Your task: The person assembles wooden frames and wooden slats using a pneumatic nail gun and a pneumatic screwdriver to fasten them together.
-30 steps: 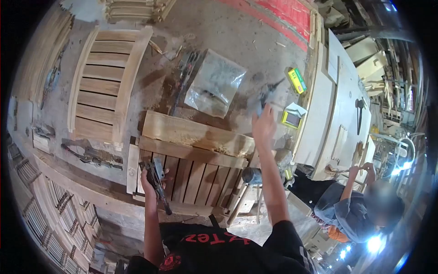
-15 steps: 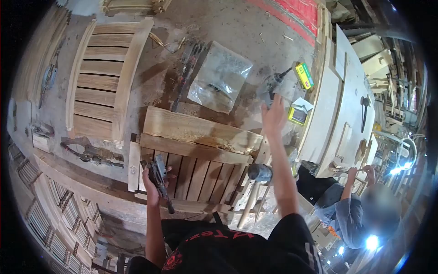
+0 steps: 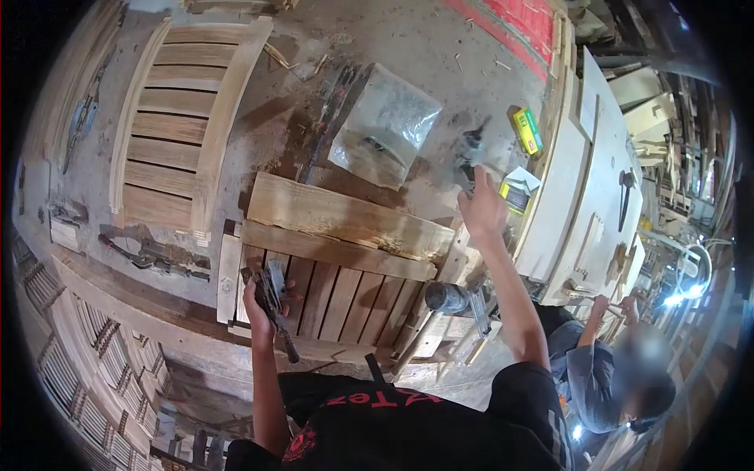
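Observation:
My left hand (image 3: 261, 308) is wrapped round a dark metal tool (image 3: 273, 302) with a flat greyish plate, above the slatted wooden frame (image 3: 342, 294). Farther forward, my right hand (image 3: 484, 210) is closed on the handle of a dark tool (image 3: 471, 145), whose far end is blurred. To the right of that tool lie a yellow-green box (image 3: 527, 131) and an open yellow box (image 3: 515, 196) with a white flap. A clear plastic bag (image 3: 385, 125) rests left of the tool.
A thick board (image 3: 338, 216) lies along the frame's far side. Another slatted panel (image 3: 177, 118) is at left. Near my right forearm is a black cylindrical head (image 3: 446, 298) beside a metal part (image 3: 480, 311). Pale panels (image 3: 550, 188) and a person (image 3: 593, 369) are at right.
My right hand has drawn back slightly towards me and right, with its fingers now round the tool's handle. A metal part now shows beside the black cylindrical head. My left hand keeps its hold.

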